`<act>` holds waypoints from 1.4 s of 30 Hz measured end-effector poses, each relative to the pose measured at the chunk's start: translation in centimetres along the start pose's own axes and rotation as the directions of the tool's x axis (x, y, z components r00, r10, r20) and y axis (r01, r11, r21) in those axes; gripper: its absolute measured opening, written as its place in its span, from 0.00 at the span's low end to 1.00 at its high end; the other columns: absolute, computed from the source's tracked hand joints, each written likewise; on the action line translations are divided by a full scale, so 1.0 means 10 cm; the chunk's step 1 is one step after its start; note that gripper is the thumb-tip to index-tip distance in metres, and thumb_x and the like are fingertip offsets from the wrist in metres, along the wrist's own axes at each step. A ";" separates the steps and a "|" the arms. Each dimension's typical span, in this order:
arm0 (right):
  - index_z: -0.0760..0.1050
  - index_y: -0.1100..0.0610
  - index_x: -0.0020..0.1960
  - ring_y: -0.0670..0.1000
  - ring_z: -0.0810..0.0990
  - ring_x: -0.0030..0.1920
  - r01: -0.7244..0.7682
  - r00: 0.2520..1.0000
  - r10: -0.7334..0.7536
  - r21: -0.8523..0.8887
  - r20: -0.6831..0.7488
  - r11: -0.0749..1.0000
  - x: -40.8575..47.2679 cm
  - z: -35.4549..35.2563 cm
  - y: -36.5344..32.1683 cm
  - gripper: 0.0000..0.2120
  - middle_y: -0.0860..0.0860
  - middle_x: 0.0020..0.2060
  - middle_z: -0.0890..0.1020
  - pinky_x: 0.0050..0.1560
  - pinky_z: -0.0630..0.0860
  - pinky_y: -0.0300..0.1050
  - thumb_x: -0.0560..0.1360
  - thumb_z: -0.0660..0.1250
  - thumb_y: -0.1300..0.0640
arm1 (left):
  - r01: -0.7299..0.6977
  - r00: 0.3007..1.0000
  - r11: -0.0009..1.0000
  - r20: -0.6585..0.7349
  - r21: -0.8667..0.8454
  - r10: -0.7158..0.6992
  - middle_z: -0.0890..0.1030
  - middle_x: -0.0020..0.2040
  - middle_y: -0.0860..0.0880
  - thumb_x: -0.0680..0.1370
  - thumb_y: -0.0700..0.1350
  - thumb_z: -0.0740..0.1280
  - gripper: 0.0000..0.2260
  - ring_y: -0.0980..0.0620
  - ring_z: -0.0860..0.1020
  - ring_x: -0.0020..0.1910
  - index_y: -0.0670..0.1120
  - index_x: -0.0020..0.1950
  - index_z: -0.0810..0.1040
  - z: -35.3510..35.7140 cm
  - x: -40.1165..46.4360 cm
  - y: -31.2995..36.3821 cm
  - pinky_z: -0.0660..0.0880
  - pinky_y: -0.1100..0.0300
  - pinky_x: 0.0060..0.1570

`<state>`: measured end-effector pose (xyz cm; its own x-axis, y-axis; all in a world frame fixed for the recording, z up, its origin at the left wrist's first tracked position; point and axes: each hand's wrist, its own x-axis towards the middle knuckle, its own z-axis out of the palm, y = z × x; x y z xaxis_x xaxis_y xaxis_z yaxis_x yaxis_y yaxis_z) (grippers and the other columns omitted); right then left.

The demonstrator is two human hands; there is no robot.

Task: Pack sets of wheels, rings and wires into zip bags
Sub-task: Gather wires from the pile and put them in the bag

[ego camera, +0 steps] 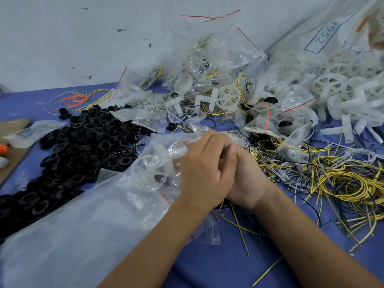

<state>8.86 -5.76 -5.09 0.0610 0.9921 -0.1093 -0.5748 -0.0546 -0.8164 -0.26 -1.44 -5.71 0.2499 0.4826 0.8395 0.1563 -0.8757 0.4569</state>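
My left hand (204, 167) and my right hand (243, 177) meet at the middle of the blue table, fingers curled together on a clear zip bag (164, 161). A white wheel and a black ring show through the bag's plastic. A heap of black rings (83, 146) lies to the left. Yellow, white and black wires (336, 175) sprawl to the right. White wheels (332, 88) are piled at the back right. Filled zip bags (207, 80) are stacked against the wall behind my hands.
A large clear plastic sack (72, 225) lies at the front left beside my left forearm. Another big sack marked 4952 (326, 34) leans at the back right. A brown board (12, 146) sits at the left edge. Orange wires (76, 99) lie at the back left.
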 end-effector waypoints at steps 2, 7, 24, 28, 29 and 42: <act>0.70 0.64 0.72 0.55 0.77 0.67 -0.067 0.997 0.064 0.077 0.034 0.995 0.02 0.02 0.03 0.33 0.60 0.65 0.78 0.71 0.71 0.51 0.82 0.54 0.38 | 0.048 0.999 0.999 0.004 0.017 -0.048 0.72 0.38 0.51 0.79 0.40 0.67 0.09 0.52 0.69 0.37 0.42 0.40 0.73 -0.01 -0.02 -0.02 0.66 0.58 0.36; 0.77 0.58 0.66 0.56 0.74 0.70 -0.093 0.994 0.088 0.082 0.060 0.992 0.12 -0.02 0.10 0.29 0.58 0.68 0.77 0.77 0.62 0.56 0.81 0.54 0.36 | 0.115 0.993 0.992 -0.005 0.061 -0.114 0.73 0.38 0.50 0.80 0.42 0.65 0.09 0.52 0.69 0.36 0.42 0.41 0.73 0.00 -0.04 -0.07 0.67 0.57 0.36; 0.81 0.61 0.45 0.52 0.79 0.28 0.311 0.804 -0.523 -0.548 -0.283 0.776 0.02 -0.33 -0.32 0.19 0.56 0.33 0.84 0.25 0.73 0.41 0.86 0.58 0.51 | 0.594 0.793 0.747 -0.064 0.300 -0.605 0.80 0.38 0.51 0.83 0.50 0.62 0.10 0.45 0.77 0.42 0.50 0.42 0.74 -0.10 0.00 -0.48 0.70 0.51 0.38; 0.80 0.64 0.48 0.50 0.76 0.26 0.283 0.753 -0.559 -0.597 -0.346 0.751 -0.01 -0.48 -0.38 0.18 0.54 0.31 0.82 0.23 0.68 0.39 0.86 0.58 0.53 | 0.695 0.703 0.624 -0.153 0.356 -0.695 0.80 0.40 0.50 0.82 0.52 0.61 0.11 0.42 0.77 0.43 0.49 0.43 0.74 -0.18 0.03 -0.57 0.70 0.51 0.40; 0.80 0.63 0.48 0.49 0.75 0.26 0.260 0.741 -0.571 -0.634 -0.352 0.728 -0.01 -0.50 -0.38 0.16 0.53 0.30 0.82 0.23 0.68 0.39 0.86 0.59 0.54 | 0.708 0.692 0.615 -0.168 0.348 -0.702 0.80 0.40 0.50 0.82 0.52 0.61 0.11 0.42 0.77 0.44 0.48 0.43 0.74 -0.19 0.03 -0.58 0.69 0.51 0.41; 0.81 0.56 0.57 0.59 0.75 0.54 -0.265 0.665 -0.736 -0.961 -0.125 -0.076 0.02 -0.65 -0.30 0.08 0.53 0.49 0.83 0.55 0.71 0.50 0.79 0.69 0.58 | 0.797 0.604 0.583 -0.244 0.159 -0.759 0.77 0.34 0.54 0.81 0.52 0.63 0.12 0.59 0.72 0.33 0.47 0.41 0.75 -0.15 0.03 -0.59 0.62 0.66 0.31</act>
<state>15.93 -6.15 -6.31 0.5659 0.6860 0.4574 0.8119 -0.3669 -0.4541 -2.56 3.79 -7.71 -0.2006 0.9518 0.2319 0.4422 -0.1232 0.8884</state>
